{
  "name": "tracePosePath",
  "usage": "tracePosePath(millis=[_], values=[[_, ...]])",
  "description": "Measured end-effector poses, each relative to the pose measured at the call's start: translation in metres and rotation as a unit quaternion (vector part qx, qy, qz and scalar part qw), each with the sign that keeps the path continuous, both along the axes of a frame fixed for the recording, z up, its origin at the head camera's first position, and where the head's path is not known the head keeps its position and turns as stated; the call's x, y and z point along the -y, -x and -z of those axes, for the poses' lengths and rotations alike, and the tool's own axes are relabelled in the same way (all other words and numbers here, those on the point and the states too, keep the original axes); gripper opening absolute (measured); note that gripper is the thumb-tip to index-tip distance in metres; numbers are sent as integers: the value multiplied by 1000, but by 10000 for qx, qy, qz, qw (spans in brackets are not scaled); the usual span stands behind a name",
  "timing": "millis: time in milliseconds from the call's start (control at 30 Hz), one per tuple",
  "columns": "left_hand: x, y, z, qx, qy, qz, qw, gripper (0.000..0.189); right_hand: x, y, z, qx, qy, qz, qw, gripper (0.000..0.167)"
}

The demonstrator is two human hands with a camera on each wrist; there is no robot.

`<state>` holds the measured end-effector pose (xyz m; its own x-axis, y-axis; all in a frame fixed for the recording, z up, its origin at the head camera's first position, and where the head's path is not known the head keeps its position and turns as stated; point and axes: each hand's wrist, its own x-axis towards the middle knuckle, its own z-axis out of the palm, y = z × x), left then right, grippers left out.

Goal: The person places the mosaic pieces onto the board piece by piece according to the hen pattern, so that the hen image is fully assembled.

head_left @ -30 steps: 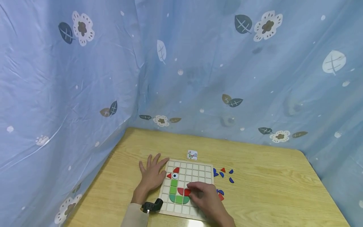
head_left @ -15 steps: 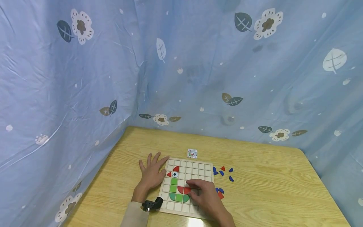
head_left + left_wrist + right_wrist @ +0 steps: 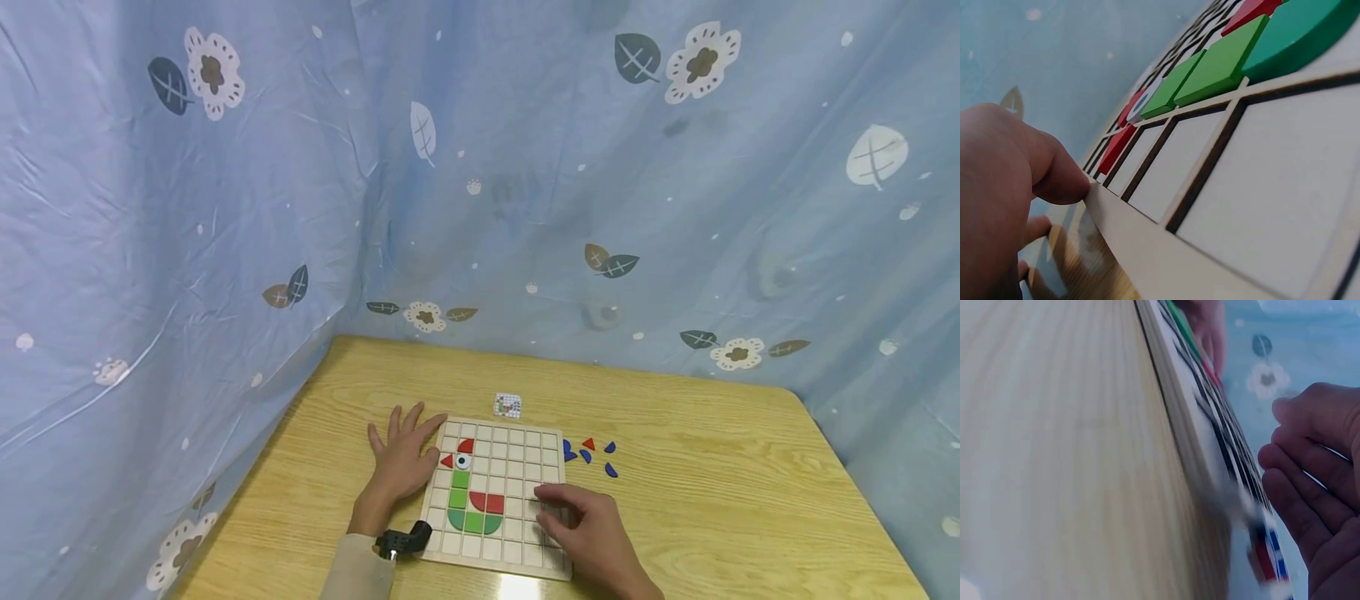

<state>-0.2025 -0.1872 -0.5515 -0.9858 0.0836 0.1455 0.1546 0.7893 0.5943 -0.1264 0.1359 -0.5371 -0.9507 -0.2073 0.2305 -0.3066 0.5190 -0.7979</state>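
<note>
My left hand (image 3: pixel 401 467) rests at the left side of the wooden grid board (image 3: pixel 495 568), fingers spread; in the left wrist view its thumb (image 3: pixel 1063 181) touches the frame. My right hand (image 3: pixel 592 529) hovers over the board's right side, fingers loosely bent and nothing between them. A red square (image 3: pixel 495 503) lies in a cell beside a red rounded piece (image 3: pixel 477 501). Below them sit two green rounded pieces with a green square (image 3: pixel 474 523) between. A column of green squares (image 3: pixel 460 480) rises to an eye disc (image 3: pixel 462 461), with a red triangle (image 3: pixel 447 461) at its left.
A small picture card (image 3: pixel 507 406) lies behind the board. Right of the board are several loose blue pieces (image 3: pixel 611 470) and a red triangle (image 3: pixel 588 444). My right hand hides the pieces nearer the front. Blue patterned curtains (image 3: pixel 525 208) enclose the wooden table (image 3: pixel 712 467).
My right hand has let go of the red square, which stays in its cell, and has moved right across the board. The left hand has stayed put.
</note>
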Motion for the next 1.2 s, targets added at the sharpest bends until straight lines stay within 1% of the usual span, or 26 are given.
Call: tracePosePath(millis=[133, 267, 367, 500, 600, 733, 800, 833, 1000, 1167, 1200], values=[[2, 1, -2, 29, 11, -20, 10000, 58, -20, -8, 2, 84, 84, 172, 9998, 26], [3, 1, -1, 61, -7, -30, 10000, 58, -37, -15, 6, 46, -68, 190, 9998, 24], [3, 0, 1, 68, -20, -26, 10000, 58, -50, -20, 7, -124, -171, 149, 9997, 24], [2, 0, 2, 38, -48, -20, 10000, 58, -68, -25, 5, -46, -134, 194, 9997, 22], [2, 0, 2, 28, -48, -8, 10000, 58, -80, -28, 1, 182, -72, 518, 9985, 23], [1, 0, 0, -7, -53, 18, 10000, 58, -92, -32, -5, 240, -370, 1106, 9929, 26], [1, 0, 0, -6, -60, 19, 10000, 58, -96, -34, -7, 292, -592, 1286, 9895, 28], [1, 0, 0, -4, -63, 18, 10000, 58, -97, -34, -7, 359, -709, 1314, 9881, 28], [1, -1, 0, 8, -71, 14, 10000, 57, -95, -31, -7, 723, -948, 1237, 9851, 30], [0, 0, 0, -7, -100, 32, 9999, 57, -86, -23, -8, 788, -1133, 1141, 9838, 31], [-1, 0, 1, 4, -97, 34, 9999, 58, -85, -22, -8, 732, -1137, 1110, 9846, 31]])
